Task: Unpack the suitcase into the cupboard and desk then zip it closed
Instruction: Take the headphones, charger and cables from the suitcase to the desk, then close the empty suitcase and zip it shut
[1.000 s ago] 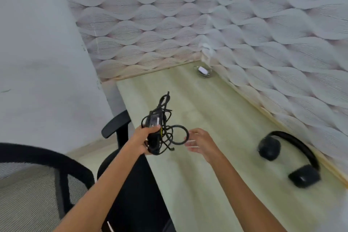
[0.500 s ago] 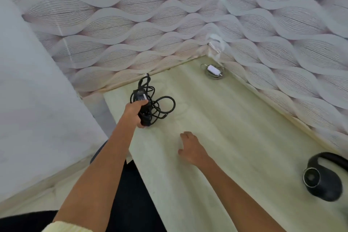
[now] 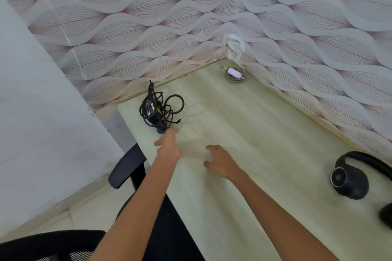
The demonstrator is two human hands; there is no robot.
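- Head view, looking down: logged a pale wooden desk (image 3: 265, 176) set into a corner of wavy-patterned wallpaper (image 3: 148, 17).
- Found the power adapter (image 3: 151, 110), black, lying on the desk near its far left corner, label side up.
- Traced its cable (image 3: 177, 103), bunched in loose black loops around the adapter and spilling to the right of it.
- Placed the left hand (image 3: 168, 147) just on the near side of the adapter, palm down, fingers stretched toward it and clasping nothing.
- Could not resolve the fingertips (image 3: 172, 132), which are smeared. Perhaps brushing the near end of the cable bundle, perhaps just clear of it.
- Placed the right hand (image 3: 220, 162) beside the left, further right, low over bare desk top. Fingers loosely bent and spread, holding nothing, well apart from the adapter.
- Noted a small white charger (image 3: 233, 73) inside a coil of thin wire in the far corner of the desk, close against the wallpaper and well apart from both hands.
- Noted black headphones (image 3: 350, 180) on the right side of the desk, with one ear cup facing up and the band arching toward the frame's right edge. Second cup cut off there.
- Noted a black chair armrest (image 3: 125, 167) just beside the desk's left edge, near the left forearm.
- Marked a mesh chair back (image 3: 48, 246) at bottom left.
- Marked a plain white panel (image 3: 31, 112) filling the left side.
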